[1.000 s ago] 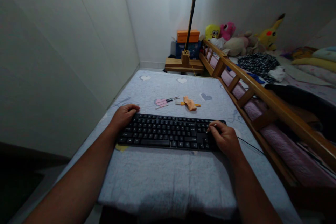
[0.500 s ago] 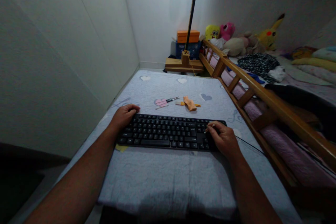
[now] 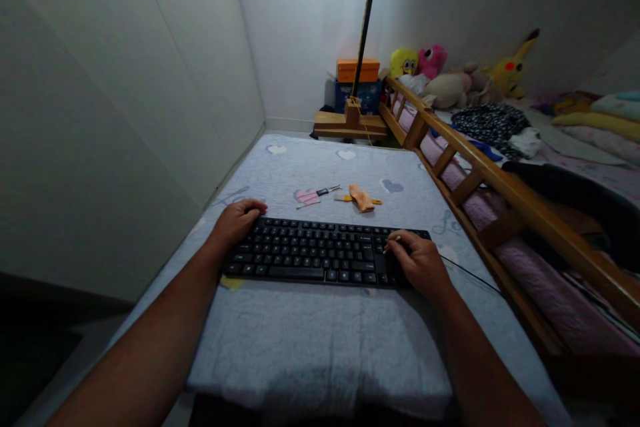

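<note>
A black keyboard point(image 3: 310, 250) lies across the cloth-covered table. My left hand point(image 3: 239, 220) is closed on its upper left corner, the thumb along the edge. Over the keys at the right end, my right hand point(image 3: 417, 257) pinches a thin cotton swab point(image 3: 398, 238), whose white ends show at the fingers; the number keys beneath are mostly hidden. Behind the keyboard lie another cotton swab point(image 3: 308, 204), a small dark-handled tool with a metal tip point(image 3: 323, 191), and a yellow-handled brush point(image 3: 377, 201) partly under a crumpled orange cloth point(image 3: 361, 197).
The keyboard's cable point(image 3: 473, 270) runs right toward a wooden bed rail point(image 3: 470, 153). Beyond the rail are plush toys and bedding. A wooden stand point(image 3: 350, 121) with a dark pole and boxes is at the far end; a white cabinet point(image 3: 150, 80) borders the left.
My right hand has shifted slightly left over the keys with the cotton swab. My left hand stays on the keyboard's corner.
</note>
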Motion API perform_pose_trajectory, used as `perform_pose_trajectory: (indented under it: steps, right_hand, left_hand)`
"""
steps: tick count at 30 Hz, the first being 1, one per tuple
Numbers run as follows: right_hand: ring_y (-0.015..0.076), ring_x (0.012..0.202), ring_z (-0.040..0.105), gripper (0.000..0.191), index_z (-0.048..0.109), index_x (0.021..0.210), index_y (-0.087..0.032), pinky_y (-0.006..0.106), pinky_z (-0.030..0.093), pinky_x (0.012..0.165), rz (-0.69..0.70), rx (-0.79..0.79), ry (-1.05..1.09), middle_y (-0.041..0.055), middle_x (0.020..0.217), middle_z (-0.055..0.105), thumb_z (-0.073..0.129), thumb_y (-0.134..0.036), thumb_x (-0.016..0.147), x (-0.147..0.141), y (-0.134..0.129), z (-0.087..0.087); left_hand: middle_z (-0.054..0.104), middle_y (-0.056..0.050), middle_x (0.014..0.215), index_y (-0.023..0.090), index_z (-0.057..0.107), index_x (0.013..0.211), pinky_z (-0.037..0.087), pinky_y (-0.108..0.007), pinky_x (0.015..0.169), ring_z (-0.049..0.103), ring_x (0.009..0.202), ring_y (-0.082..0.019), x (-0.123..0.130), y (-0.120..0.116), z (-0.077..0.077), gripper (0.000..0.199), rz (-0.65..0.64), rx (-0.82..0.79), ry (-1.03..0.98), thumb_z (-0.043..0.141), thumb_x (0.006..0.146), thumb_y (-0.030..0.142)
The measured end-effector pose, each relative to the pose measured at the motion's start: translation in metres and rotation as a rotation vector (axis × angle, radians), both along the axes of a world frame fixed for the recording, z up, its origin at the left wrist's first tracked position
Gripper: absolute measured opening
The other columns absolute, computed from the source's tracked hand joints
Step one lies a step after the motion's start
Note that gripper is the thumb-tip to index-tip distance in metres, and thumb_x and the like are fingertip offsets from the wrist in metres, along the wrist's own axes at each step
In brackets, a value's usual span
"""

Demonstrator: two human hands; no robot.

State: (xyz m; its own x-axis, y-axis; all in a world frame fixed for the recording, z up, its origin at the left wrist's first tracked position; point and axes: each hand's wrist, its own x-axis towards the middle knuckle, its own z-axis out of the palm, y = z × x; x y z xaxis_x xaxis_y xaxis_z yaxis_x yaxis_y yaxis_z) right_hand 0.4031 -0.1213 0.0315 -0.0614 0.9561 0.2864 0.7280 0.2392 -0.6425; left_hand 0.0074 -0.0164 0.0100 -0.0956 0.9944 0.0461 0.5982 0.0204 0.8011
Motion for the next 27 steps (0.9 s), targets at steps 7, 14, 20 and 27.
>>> perform_pose_trajectory:
  steps: [7, 14, 20, 27]
  right_hand:
    - [0.0182, 0.063, 0.064, 0.02, 0.066, 0.074, -0.024, 0.029, 0.043, 0.064, 0.099, -0.143, -0.086, 0.0, 0.067, 0.07, 0.051, -0.031, 0.087, -0.001, 0.018, 0.021]
    - [0.0183, 0.066, 0.064, 0.018, 0.065, 0.073, -0.024, 0.029, 0.043, 0.065, 0.099, -0.175, -0.099, -0.0004, 0.068, 0.07, 0.051, -0.028, 0.085, 0.0, 0.027, 0.021]
    - [0.0184, 0.067, 0.065, 0.022, 0.065, 0.075, -0.024, 0.029, 0.044, 0.068, 0.016, -0.09, -0.012, 0.0001, 0.069, 0.071, 0.052, -0.034, 0.09, 0.004, 0.022, 0.007]
    - [0.0187, 0.069, 0.066, 0.022, 0.066, 0.078, -0.024, 0.029, 0.044, 0.069, -0.012, -0.056, 0.011, 0.0008, 0.074, 0.072, 0.051, -0.033, 0.091, 0.005, 0.019, 0.001]
  left_hand:
    - [0.08, -0.005, 0.093, 0.023, 0.075, 0.079, 0.053, -0.041, 0.1, 0.072, 0.097, -0.029, -0.002, 0.002, -0.003, 0.027, -0.011, 0.014, -0.004, 0.056, 0.064, 0.036]
    - [0.079, -0.006, 0.092, 0.022, 0.074, 0.079, 0.053, -0.041, 0.099, 0.071, 0.097, -0.029, -0.001, 0.001, -0.002, 0.027, -0.007, 0.012, 0.0, 0.056, 0.064, 0.037]
    - [0.08, -0.005, 0.092, 0.022, 0.075, 0.078, 0.053, -0.042, 0.1, 0.071, 0.096, -0.029, -0.001, 0.003, -0.004, 0.027, -0.006, 0.013, 0.006, 0.057, 0.064, 0.037]
    - [0.08, -0.005, 0.093, 0.023, 0.075, 0.079, 0.053, -0.041, 0.1, 0.072, 0.098, -0.03, -0.004, 0.005, -0.008, 0.028, -0.006, 0.006, 0.023, 0.057, 0.064, 0.038]
